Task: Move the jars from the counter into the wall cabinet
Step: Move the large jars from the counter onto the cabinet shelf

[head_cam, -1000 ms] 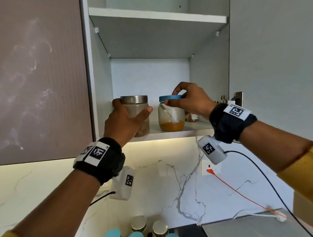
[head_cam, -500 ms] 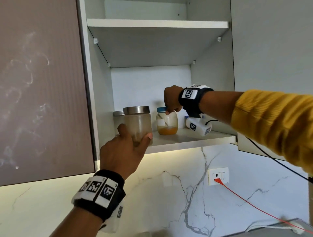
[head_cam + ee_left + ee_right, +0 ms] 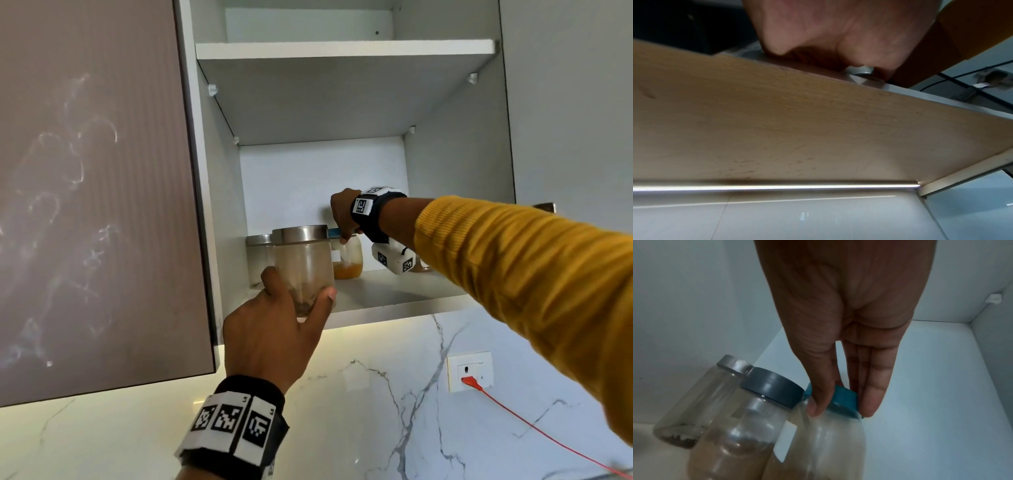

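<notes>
On the wall cabinet's lower shelf (image 3: 394,294), my left hand (image 3: 298,298) grips a clear steel-lidded jar (image 3: 303,260) low on its body at the shelf's front edge. It holds a little brown stuff. My right hand (image 3: 342,219) reaches deep inside and pinches the blue lid of a jar (image 3: 349,263) holding orange paste. In the right wrist view the thumb and fingers (image 3: 869,394) clasp that teal lid (image 3: 844,395), with a grey-lidded jar (image 3: 764,410) touching it. Another steel-lidded jar (image 3: 258,257) stands at the back left. The left wrist view shows only my palm (image 3: 838,32) above the cabinet's underside.
A closed brown cabinet door (image 3: 96,192) is on the left and an open grey door (image 3: 575,102) on the right. The upper shelf (image 3: 342,51) is bare. Below, a wall socket (image 3: 471,371) with a red cable sits on the marble backsplash.
My right hand has carried the blue-lidded jar from the shelf's front towards the back. My left hand keeps its grip on the steel-lidded jar at the front edge.
</notes>
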`<act>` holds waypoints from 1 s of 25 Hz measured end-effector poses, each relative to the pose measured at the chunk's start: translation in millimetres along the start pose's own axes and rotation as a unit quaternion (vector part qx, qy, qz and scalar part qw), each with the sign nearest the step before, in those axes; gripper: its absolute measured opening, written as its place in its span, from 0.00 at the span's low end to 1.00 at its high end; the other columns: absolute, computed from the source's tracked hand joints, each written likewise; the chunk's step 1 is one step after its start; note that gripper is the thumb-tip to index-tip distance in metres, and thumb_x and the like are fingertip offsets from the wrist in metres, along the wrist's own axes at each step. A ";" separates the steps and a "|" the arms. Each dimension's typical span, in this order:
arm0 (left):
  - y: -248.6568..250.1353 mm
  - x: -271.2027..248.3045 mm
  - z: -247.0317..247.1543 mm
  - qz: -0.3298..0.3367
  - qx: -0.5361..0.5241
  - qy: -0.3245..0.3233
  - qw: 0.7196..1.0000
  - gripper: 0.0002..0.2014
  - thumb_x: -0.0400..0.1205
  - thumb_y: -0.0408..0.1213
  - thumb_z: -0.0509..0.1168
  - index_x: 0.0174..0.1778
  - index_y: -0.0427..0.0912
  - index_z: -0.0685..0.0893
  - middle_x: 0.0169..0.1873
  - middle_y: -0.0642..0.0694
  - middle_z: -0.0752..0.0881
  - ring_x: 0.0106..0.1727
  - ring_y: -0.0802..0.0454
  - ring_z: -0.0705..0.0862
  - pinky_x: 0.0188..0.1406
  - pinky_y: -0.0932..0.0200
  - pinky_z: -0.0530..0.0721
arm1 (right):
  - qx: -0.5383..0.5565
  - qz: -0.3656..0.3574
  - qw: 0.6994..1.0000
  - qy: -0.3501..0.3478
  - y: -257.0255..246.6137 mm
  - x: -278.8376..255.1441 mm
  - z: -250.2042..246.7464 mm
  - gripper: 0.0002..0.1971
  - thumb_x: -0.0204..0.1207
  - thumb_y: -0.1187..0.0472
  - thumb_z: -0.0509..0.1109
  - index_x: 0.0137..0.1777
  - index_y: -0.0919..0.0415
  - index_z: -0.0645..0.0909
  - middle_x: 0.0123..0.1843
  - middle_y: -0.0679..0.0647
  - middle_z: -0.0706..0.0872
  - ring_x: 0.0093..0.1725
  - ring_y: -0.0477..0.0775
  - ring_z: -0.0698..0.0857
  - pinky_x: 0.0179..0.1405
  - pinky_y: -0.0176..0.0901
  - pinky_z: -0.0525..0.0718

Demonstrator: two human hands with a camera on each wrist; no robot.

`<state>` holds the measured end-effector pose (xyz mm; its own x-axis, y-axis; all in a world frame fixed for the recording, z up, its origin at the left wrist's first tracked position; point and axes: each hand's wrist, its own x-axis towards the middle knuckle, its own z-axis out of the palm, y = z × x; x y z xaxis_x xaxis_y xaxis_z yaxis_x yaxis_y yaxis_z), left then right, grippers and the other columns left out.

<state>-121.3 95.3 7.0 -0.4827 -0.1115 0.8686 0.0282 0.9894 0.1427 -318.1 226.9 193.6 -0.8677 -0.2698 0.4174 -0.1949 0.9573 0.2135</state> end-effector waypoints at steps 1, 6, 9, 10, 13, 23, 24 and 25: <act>0.0 -0.4 -0.3 0.000 0.003 0.001 1.000 0.40 0.79 0.78 0.36 0.65 0.47 0.66 0.34 0.57 0.83 0.30 0.55 0.82 0.31 0.62 0.81 | -0.001 0.001 1.000 -0.007 -3.1 3.0 -1.1 0.23 0.62 0.51 0.92 0.32 0.60 0.78 0.33 0.56 0.88 0.45 0.62 0.95 0.55 0.58 0.94; 0.2 -0.2 0.0 0.000 0.006 0.006 1.000 0.40 0.79 0.78 0.36 0.63 0.46 0.68 0.31 0.57 0.80 0.27 0.55 0.80 0.27 0.62 0.76 | -0.024 -0.014 0.999 -0.022 -8.8 -9.6 -9.8 0.24 0.64 0.53 0.91 0.32 0.60 0.76 0.33 0.57 0.85 0.46 0.63 0.92 0.57 0.57 0.93; -0.4 -0.8 -0.1 0.004 0.001 0.000 1.000 0.39 0.79 0.78 0.36 0.61 0.46 0.68 0.31 0.56 0.82 0.28 0.54 0.83 0.27 0.61 0.76 | -0.021 -0.021 1.000 0.005 -6.3 -29.0 -12.2 0.20 0.73 0.62 0.84 0.31 0.60 0.73 0.33 0.57 0.81 0.44 0.62 0.87 0.55 0.54 0.92; -0.3 -1.0 0.6 0.005 -0.003 -0.004 1.000 0.39 0.79 0.78 0.36 0.60 0.46 0.68 0.31 0.56 0.82 0.29 0.53 0.84 0.27 0.60 0.77 | -0.011 -0.029 0.999 0.025 -5.4 -34.6 -14.5 0.19 0.75 0.64 0.82 0.32 0.61 0.74 0.35 0.58 0.82 0.43 0.63 0.87 0.52 0.53 0.91; -0.3 0.3 2.1 0.005 -0.005 -0.009 1.000 0.39 0.79 0.79 0.36 0.60 0.46 0.69 0.32 0.56 0.84 0.29 0.53 0.85 0.30 0.60 0.81 | 0.116 -0.086 0.988 0.049 -2.5 -54.5 -31.9 0.07 0.81 0.61 0.76 0.45 0.66 0.89 0.45 0.62 0.93 0.43 0.63 0.94 0.51 0.53 0.95; 5.1 2.3 0.3 0.000 0.036 -0.060 0.998 0.44 0.77 0.80 0.38 0.61 0.43 0.73 0.35 0.53 0.82 0.30 0.50 0.80 0.30 0.58 0.78 | 0.345 -0.195 0.916 -0.069 -8.2 -159.5 -41.2 0.27 0.75 0.39 0.80 0.70 0.47 0.81 0.61 0.54 0.89 0.51 0.55 0.92 0.50 0.53 0.96; 6.9 2.6 0.5 0.007 0.051 -0.078 0.996 0.45 0.76 0.82 0.36 0.58 0.44 0.76 0.36 0.52 0.84 0.32 0.50 0.82 0.33 0.57 0.81 | 0.355 -0.183 0.914 -0.067 -3.3 -160.5 -39.3 0.27 0.74 0.43 0.83 0.70 0.48 0.81 0.61 0.56 0.90 0.50 0.57 0.93 0.50 0.54 0.96; 8.0 4.3 2.4 0.014 0.065 -0.100 0.993 0.46 0.75 0.83 0.35 0.56 0.45 0.79 0.39 0.51 0.86 0.36 0.48 0.85 0.37 0.55 0.84 | 0.364 -0.169 0.913 -0.069 1.8 -159.9 -38.9 0.27 0.73 0.45 0.84 0.69 0.49 0.81 0.61 0.58 0.91 0.50 0.61 0.93 0.50 0.54 0.96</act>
<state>-125.3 103.0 10.8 -0.6481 -0.0761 0.7577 -0.0623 0.9970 0.0469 -162.0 267.7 161.6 -0.7413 -0.5951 0.3103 -0.6711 0.6505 -0.3556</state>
